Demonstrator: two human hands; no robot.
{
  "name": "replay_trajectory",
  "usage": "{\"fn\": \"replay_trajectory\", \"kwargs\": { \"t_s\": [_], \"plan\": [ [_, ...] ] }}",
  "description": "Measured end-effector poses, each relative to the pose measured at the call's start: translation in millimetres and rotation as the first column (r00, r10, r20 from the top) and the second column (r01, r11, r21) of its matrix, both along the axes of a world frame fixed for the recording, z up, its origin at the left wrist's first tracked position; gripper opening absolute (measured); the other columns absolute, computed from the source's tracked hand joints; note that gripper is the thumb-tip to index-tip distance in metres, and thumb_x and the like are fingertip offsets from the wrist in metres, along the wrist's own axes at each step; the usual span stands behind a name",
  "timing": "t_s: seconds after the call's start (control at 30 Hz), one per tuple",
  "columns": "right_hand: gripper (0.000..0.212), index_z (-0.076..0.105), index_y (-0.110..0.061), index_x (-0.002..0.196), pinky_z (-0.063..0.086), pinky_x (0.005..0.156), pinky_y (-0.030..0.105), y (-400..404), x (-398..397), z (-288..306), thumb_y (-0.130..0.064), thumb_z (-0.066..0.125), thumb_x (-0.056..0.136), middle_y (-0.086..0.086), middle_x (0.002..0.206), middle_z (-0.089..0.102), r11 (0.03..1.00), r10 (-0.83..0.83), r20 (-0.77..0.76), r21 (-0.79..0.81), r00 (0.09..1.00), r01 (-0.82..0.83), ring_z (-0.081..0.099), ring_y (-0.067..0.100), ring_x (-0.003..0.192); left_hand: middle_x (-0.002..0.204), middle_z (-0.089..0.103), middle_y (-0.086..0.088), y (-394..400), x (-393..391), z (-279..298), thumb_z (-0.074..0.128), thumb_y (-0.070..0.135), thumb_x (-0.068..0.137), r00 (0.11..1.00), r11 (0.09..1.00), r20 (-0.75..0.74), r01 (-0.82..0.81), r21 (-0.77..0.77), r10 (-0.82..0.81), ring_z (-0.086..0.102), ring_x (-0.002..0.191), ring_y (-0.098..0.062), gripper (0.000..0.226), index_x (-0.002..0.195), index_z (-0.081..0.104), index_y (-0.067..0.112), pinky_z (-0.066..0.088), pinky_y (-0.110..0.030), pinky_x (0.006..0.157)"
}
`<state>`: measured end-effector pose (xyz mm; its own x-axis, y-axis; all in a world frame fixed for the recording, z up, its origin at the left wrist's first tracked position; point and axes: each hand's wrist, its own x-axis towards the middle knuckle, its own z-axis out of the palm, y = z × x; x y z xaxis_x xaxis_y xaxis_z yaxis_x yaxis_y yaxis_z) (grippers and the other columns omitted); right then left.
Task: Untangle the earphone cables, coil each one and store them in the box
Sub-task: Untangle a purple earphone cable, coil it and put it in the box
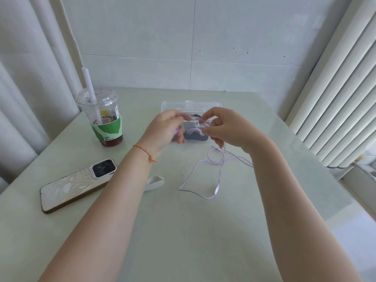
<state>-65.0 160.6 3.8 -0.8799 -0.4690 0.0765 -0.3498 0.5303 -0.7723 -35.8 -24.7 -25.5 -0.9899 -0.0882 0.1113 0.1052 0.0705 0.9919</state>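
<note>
A lilac earphone cable (200, 169) trails in loose loops across the table, its inline remote (216, 189) lying near the front of the loop. Both hands are raised above a clear plastic box (191, 105) with its lid open at the table's far middle. My left hand (166, 129) pinches part of the cable between its curled fingers. My right hand (225, 125) pinches a small bundle of lilac cable (195, 131) held between the two hands. Something dark lies in the box behind the hands, partly hidden.
A plastic drink cup (103, 117) with a straw stands at the left. A phone in a pale patterned case (75, 185) lies face down at the front left. A small white strip (155, 182) lies beside my left forearm. A wall lies just behind the table.
</note>
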Motion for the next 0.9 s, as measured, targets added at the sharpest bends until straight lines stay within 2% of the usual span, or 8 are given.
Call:
{"fn": "replay_trajectory", "kwargs": {
  "t_s": [0.13,0.23,0.37,0.47,0.63,0.77,0.83,0.9],
  "plan": [
    [0.009,0.065,-0.011,0.094,0.043,0.051,0.021,9,-7,-5,-0.012,0.059,0.088,0.002,0.056,0.056,0.992,-0.096,0.066,0.094,0.993,0.09,0.052,0.018,0.044,0.036,0.042,0.005,-29,-13,-2,0.032,-0.003,0.088,0.888,0.848,0.093,-0.458,0.267,0.451,0.042,0.031,-0.012,0.03,0.08,0.054,0.014,0.049,-0.03,0.053],
    [0.022,0.065,-0.009,0.087,0.039,0.044,0.021,15,-12,-5,-0.021,0.048,0.095,0.005,0.059,0.052,0.965,-0.201,0.129,0.196,0.971,0.173,0.056,0.021,0.042,0.045,0.055,0.003,-47,-17,-13,0.031,-0.001,0.079,0.823,0.828,0.105,-0.56,-0.005,0.558,0.054,0.044,-0.017,0.031,0.076,0.056,0.017,0.039,-0.025,0.051],
    [0.045,0.066,-0.012,0.085,0.033,0.046,0.023,15,-7,-4,-0.049,0.043,0.097,0.004,0.058,0.041,0.897,-0.175,0.122,0.429,0.977,0.107,0.043,0.021,0.042,0.065,0.062,-0.007,-34,-9,-11,0.035,-0.005,0.079,0.934,0.938,0.182,-0.264,-0.224,0.306,0.057,0.047,-0.018,0.034,0.079,0.065,0.013,0.041,-0.019,0.045],
    [0.038,0.062,-0.009,0.091,0.03,0.051,0.025,6,-2,-3,-0.044,0.049,0.095,0.003,0.065,0.044,0.939,-0.095,0.154,0.343,0.983,0.037,0.039,0.021,0.053,0.072,0.067,-0.007,-21,-6,-7,0.039,0.0,0.081,0.952,0.966,0.28,-0.054,-0.254,0.127,0.063,0.054,-0.02,0.033,0.087,0.069,0.012,0.046,-0.025,0.061],
    [0.017,0.068,-0.017,0.094,0.037,0.055,0.02,-5,10,3,-0.014,0.051,0.092,-0.005,0.073,0.056,0.967,0.132,0.157,0.198,0.979,-0.163,0.048,0.009,0.056,0.099,0.073,0.005,-6,-2,-4,0.052,0.03,0.083,0.986,0.934,0.0,-0.16,-0.319,0.169,0.064,0.097,-0.01,0.027,0.09,0.076,0.02,0.048,-0.028,0.086],
    [0.019,0.069,-0.01,0.095,0.046,0.06,0.013,-16,16,7,0.0,0.055,0.087,0.002,0.078,0.069,0.986,0.167,0.043,-0.001,0.985,-0.167,0.059,0.008,0.066,0.078,0.068,-0.014,14,11,8,0.039,0.035,0.101,0.982,0.977,0.066,0.182,-0.114,-0.175,0.063,0.066,-0.025,0.041,0.09,0.069,0.01,0.052,-0.035,0.071],
    [0.012,0.069,-0.013,0.092,0.05,0.065,0.018,-15,11,4,-0.005,0.062,0.085,0.006,0.082,0.072,0.993,0.092,-0.014,-0.075,0.996,-0.093,0.062,0.01,0.07,0.058,0.05,-0.008,18,15,11,0.033,0.04,0.104,0.965,0.958,0.147,0.239,-0.156,-0.216,0.041,0.043,-0.019,0.047,0.085,0.064,0.01,0.047,-0.029,0.053],
    [0.008,0.07,-0.016,0.088,0.045,0.062,0.019,-12,1,-1,-0.011,0.065,0.086,0.005,0.078,0.069,0.998,-0.03,-0.106,-0.055,0.994,0.025,0.058,0.012,0.07,0.048,0.034,0.004,14,15,9,0.039,0.038,0.103,0.961,0.949,0.204,0.23,-0.216,-0.186,0.023,0.041,-0.014,0.041,0.079,0.059,0.012,0.029,-0.023,0.045]
  ]
}}
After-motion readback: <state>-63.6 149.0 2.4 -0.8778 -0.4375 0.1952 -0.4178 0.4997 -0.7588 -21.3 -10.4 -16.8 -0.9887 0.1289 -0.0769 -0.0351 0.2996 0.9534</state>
